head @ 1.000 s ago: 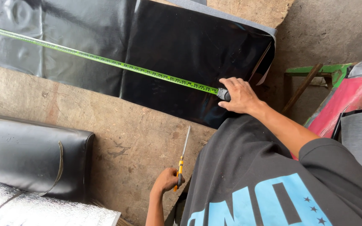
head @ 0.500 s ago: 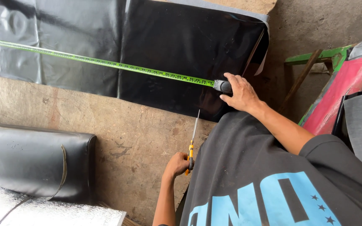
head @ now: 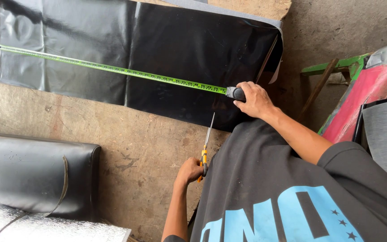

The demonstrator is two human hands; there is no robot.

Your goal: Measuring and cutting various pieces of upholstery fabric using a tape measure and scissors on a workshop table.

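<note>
Down on the concrete floor (head: pixel 126 148), looking over a black sheet (head: pixel 180 58) spread flat. Gripping the dark case of the tape measure (head: pixel 113 69) with the right hand (head: pixel 252 99), fingers curled tight over it, close to the sheet's near edge. Running the green-yellow blade out leftwards across the sheet, right to its far left edge, hook end just past the corner. Holding a yellow-handled tool (head: pixel 206 145) in the left hand (head: pixel 189 171), fist closed round the grip, long thin metal shaft pointing up towards the tape case, tip just at the sheet's near edge. Hard to tell whether scissors or a single blade. Keeping both hands near each other, the left below the right, beside the black T-shirt. Off to the left, a black padded cushion (head: pixel 32 175) with a silvery quilted sheet (head: pixel 45 228) below it; to the right, a green wooden stool (head: pixel 332 67) and a red panel (head: pixel 368 98).
</note>
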